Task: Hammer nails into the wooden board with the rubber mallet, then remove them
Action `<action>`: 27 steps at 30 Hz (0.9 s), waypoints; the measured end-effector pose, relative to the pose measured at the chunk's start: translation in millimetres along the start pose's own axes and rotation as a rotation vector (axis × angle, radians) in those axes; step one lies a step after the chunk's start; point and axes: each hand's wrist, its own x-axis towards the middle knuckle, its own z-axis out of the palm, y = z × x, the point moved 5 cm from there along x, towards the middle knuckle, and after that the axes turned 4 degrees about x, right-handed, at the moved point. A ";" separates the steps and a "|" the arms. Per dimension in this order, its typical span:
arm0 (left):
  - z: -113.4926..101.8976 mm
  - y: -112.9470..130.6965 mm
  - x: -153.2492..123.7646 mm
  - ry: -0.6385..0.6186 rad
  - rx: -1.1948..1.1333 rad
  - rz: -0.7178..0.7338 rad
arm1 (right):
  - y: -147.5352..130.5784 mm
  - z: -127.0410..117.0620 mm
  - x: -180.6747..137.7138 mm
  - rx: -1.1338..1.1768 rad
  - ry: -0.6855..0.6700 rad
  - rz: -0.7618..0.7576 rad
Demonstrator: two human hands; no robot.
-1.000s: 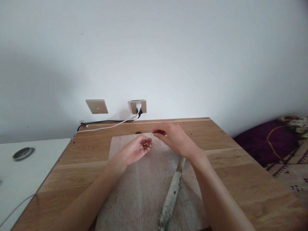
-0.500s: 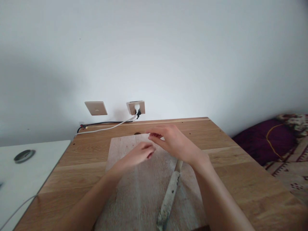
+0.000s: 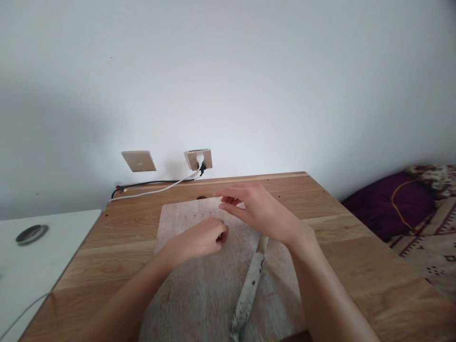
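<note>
My left hand [image 3: 204, 237] is curled closed just above a pale, worn wooden board [image 3: 199, 289]. A small dark spot shows between its fingers, too small to name. At the board's far edge my right hand [image 3: 251, 206] has its thumb and fingers bent towards each other in a pinch. What lies between those tips, if anything, I cannot make out. Several tiny dark marks [image 3: 194, 215] run in a row across the far part of the board. Below my right wrist, a stick-like tool with a chipped whitish handle [image 3: 248, 289] lies slanted on the board, its far end hidden.
The board lies on a brown wooden table [image 3: 89, 266] against a white wall. Black and white cables [image 3: 153, 191] run along the table's back to a wall socket [image 3: 199, 159]. A white surface [image 3: 53, 256] adjoins on the left, and a purple cushion [image 3: 392, 204] lies at the right.
My left hand has drawn slightly nearer and lower, uncovering more of the row of marks. My right hand stays nearly in place. The view has shifted a little.
</note>
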 end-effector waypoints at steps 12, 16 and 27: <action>28.4 -0.1 -28.6 0.302 0.154 0.154 | -59.7 -64.4 -48.6 -0.243 0.355 -0.165; 30.6 -1.4 -55.6 0.287 0.280 0.137 | -75.0 -77.9 -76.5 -0.299 0.392 -0.146; 46.0 11.8 -222.4 0.555 0.595 0.108 | 73.7 -3.7 -193.9 -0.531 0.132 0.090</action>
